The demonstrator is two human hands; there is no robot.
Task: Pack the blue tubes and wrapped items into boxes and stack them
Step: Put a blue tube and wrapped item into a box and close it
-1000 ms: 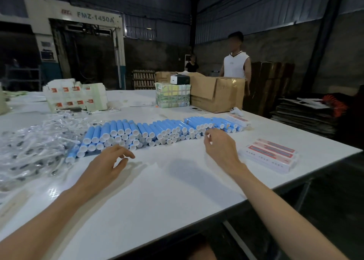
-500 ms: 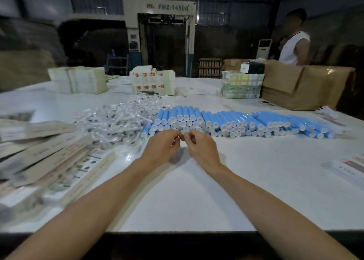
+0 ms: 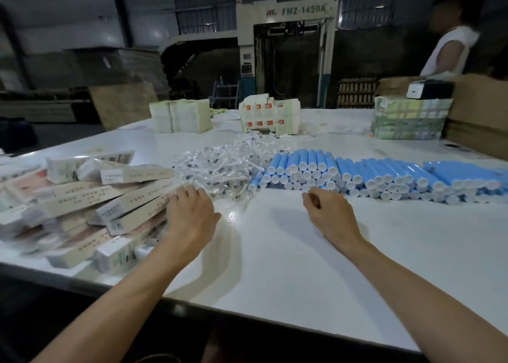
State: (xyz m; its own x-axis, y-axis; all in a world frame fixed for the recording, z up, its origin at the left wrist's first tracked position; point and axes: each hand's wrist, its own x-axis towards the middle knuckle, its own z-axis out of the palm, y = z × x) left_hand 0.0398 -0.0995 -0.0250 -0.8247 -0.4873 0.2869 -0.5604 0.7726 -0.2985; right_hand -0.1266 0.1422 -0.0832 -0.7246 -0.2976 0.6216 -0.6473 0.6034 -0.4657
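Observation:
A long stack of blue tubes (image 3: 371, 175) with white caps lies across the white table (image 3: 275, 266). Left of it is a heap of clear-wrapped items (image 3: 220, 164). A loose pile of long flat boxes (image 3: 90, 206) covers the table's left side. My left hand (image 3: 189, 214) reaches into that pile, its fingertips touching the end of one box; its grip is not visible. My right hand (image 3: 327, 211) hovers just in front of the tubes with loosely curled fingers and holds nothing.
At the back of the table stand stacks of white packs (image 3: 181, 115), a stack with red squares (image 3: 269, 115) and a wrapped bundle (image 3: 409, 118). A brown carton (image 3: 478, 115) is at the right. A person (image 3: 448, 46) stands behind it.
The view has swung left, bringing the box pile into sight. My hands have come apart: the left went to the boxes, the right stayed near the tubes.

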